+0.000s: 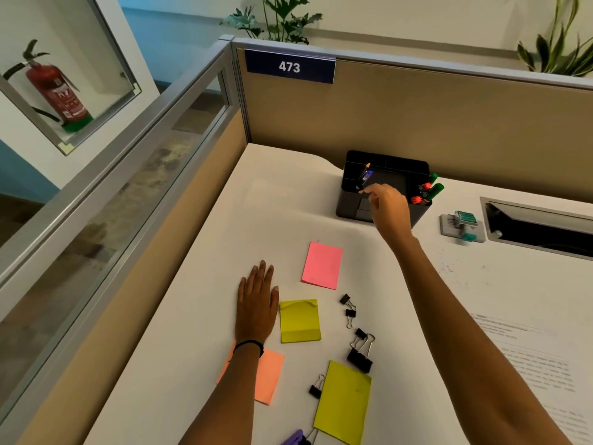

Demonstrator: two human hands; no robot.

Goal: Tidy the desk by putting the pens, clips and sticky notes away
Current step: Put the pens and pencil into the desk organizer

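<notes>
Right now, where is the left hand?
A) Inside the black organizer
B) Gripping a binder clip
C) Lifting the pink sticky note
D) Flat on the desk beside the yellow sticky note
D: the left hand lies palm down, fingers spread, on the desk just left of the yellow sticky note, holding nothing.

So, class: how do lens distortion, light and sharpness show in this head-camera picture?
Head view: the wide lens bows the partition rail and desk edge; soft, even light leaves only faint shadows under the left hand and binder clips; the printed sheet blurs toward the right edge; the black organiser interior stays dark.
</notes>
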